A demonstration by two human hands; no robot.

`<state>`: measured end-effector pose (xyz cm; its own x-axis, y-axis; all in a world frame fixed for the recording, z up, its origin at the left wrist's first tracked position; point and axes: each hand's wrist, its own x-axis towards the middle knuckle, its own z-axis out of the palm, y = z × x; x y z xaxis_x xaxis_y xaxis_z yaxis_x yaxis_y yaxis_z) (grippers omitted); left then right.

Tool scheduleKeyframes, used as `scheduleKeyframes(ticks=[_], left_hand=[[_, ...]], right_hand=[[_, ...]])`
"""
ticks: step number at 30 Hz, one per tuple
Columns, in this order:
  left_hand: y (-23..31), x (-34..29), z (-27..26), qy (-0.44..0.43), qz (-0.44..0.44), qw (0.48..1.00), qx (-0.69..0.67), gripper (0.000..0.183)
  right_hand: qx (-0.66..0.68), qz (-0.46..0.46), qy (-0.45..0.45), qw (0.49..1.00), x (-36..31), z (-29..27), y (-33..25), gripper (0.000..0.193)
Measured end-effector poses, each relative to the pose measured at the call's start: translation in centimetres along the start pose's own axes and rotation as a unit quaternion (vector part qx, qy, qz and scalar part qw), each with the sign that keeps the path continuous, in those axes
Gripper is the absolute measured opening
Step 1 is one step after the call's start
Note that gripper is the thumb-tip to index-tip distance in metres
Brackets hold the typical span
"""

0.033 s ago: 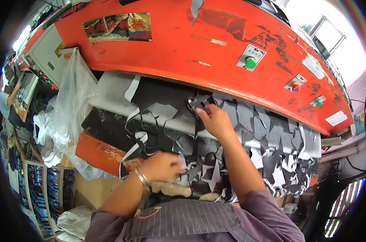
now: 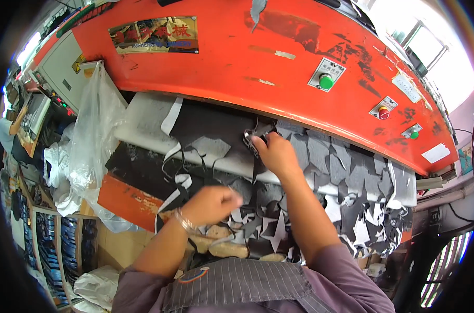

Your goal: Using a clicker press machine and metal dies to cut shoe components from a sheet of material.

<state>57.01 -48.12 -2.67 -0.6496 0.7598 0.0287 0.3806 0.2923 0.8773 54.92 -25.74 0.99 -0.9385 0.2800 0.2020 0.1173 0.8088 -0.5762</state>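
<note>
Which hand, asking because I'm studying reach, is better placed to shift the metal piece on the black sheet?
Probably the right hand: it grips the metal piece on the black sheet. The left hand, blurred at the fingertips, is apart from that piece, closer to the striped apron.

Two foreground hands (image 2: 208,204) (image 2: 274,155), one orange panel (image 2: 221,68), its two green buttons (image 2: 326,81) (image 2: 414,135), one red button (image 2: 384,113)
</note>
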Motion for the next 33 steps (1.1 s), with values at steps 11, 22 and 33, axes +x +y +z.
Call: scheduleKeyframes(ticks=[11, 22, 33], left_hand=[[-6.8, 6.2, 1.8, 0.224, -0.013, 0.936, -0.272, 0.044], [0.3, 0.4, 8.0, 0.056, 0.155, 0.935, -0.315, 0.091], [-1.2, -4.1, 5.5, -0.103, -0.072, 0.992, -0.033, 0.067]], right_hand=[[0.039, -0.045, -0.006, 0.998, -6.5, 3.2, 0.9, 0.056], [0.779, 0.159, -0.078, 0.602, -18.3, -1.2, 1.0, 0.041], [-0.044, -0.342, -0.102, 0.933, -10.7, -4.0, 0.5, 0.024]])
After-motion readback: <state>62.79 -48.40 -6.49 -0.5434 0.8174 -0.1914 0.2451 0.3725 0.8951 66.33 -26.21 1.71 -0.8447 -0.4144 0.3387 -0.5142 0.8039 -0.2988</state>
